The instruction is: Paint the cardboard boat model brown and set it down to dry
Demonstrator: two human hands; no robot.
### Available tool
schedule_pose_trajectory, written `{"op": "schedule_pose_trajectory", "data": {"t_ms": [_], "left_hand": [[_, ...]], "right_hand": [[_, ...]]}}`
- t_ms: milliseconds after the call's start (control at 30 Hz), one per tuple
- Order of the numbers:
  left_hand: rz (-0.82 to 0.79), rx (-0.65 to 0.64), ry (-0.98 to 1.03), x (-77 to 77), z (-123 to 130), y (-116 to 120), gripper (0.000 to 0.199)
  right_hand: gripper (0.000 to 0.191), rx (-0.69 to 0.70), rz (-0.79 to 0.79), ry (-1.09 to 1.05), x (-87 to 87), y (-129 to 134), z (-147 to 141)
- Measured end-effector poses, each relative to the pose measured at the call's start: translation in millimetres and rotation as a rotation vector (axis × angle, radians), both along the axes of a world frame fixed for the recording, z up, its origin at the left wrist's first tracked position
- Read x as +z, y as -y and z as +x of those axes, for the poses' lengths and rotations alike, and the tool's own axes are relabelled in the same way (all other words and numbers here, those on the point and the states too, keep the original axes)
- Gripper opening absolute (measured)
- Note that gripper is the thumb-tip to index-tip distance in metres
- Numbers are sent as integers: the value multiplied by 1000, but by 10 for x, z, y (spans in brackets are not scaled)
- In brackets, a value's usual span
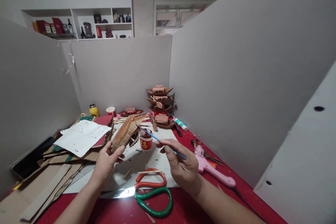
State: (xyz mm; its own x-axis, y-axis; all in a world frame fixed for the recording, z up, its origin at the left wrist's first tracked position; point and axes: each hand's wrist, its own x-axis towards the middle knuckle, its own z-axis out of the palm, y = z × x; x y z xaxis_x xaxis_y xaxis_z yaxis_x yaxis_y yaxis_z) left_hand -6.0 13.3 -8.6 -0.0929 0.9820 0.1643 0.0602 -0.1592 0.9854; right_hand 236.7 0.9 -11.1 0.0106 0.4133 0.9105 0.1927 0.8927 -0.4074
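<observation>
Brown curved piece (125,130) is clamped in your left hand (108,159), above the tabletop (183,192); your right hand (183,166) pinches the blue brush (152,134) over the paper cup (145,144); brush work appears in hand; the next stroke calls for steady support.

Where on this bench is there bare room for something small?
Bare red surface shows between the scissors and right forearm, and between their blades and the near edge of view. A small bare white patch lies between the patterned cup and orange handle. Cardboard crowds the left; model boats crowd the back.
</observation>
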Motion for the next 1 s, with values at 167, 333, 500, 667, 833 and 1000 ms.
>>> {"op": "schedule_pose_trajectory", "data": {"t_ms": [167, 333, 500, 667, 833, 1000], "left_hand": [[-3, 4, -7, 10, 5, 8, 58], [-2, 13, -19, 18, 3, 10, 57], [8, 14, -16, 18, 4, 6, 57], [-4, 23, -6, 20, 1, 10, 58], [3, 4, -9, 16, 14, 3, 56], [1, -4, -17, 5, 18, 6, 56]], "right_hand": [[24, -84, -74, -110, 48, -51, 17], [19, -47, -150, -188, 63, -39, -11], [18, 22, -159, -155, 52, 18, -42], [14, -75, -205, -313, 119, -74, 22], [14, -72, -203, -310, 125, -67, -5], [16, 43, -169, -163, 43, 44, -94]]}}
